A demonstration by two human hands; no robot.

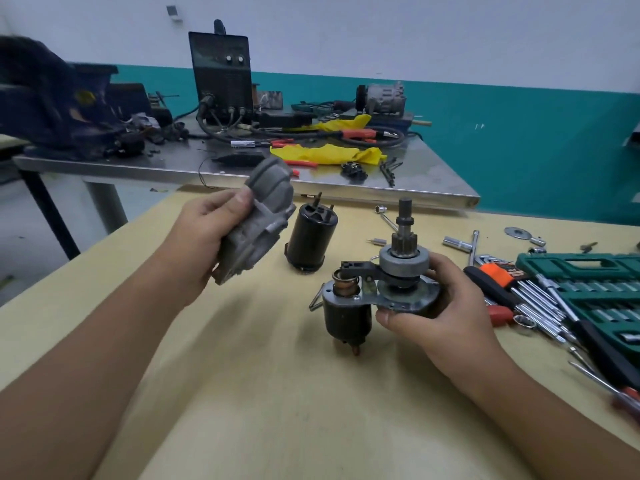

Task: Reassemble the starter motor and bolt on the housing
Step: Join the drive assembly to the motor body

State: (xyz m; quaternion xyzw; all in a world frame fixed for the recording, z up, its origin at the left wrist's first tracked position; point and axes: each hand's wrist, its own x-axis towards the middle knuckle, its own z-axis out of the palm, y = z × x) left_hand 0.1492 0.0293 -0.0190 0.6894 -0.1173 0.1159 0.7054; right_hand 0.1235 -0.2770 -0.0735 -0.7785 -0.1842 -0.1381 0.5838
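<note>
My left hand (204, 233) grips the grey cast housing (258, 216) and holds it tilted above the table at the left. My right hand (440, 306) holds the starter assembly (391, 275) upright by its round plate: a pinion shaft points up, a black fork lever crosses to the black solenoid (344, 315) that hangs at its left side. The black cylindrical motor body (310, 239) stands on the wooden table (277, 393) between the two hands, untouched.
A green socket case (588, 285), hex keys, screwdrivers and a T-wrench (472, 244) lie at the right. A small bit (379, 241) and a washer (517, 232) lie loose. Behind stands a steel bench (311, 174) with a welder, cables and yellow cloth.
</note>
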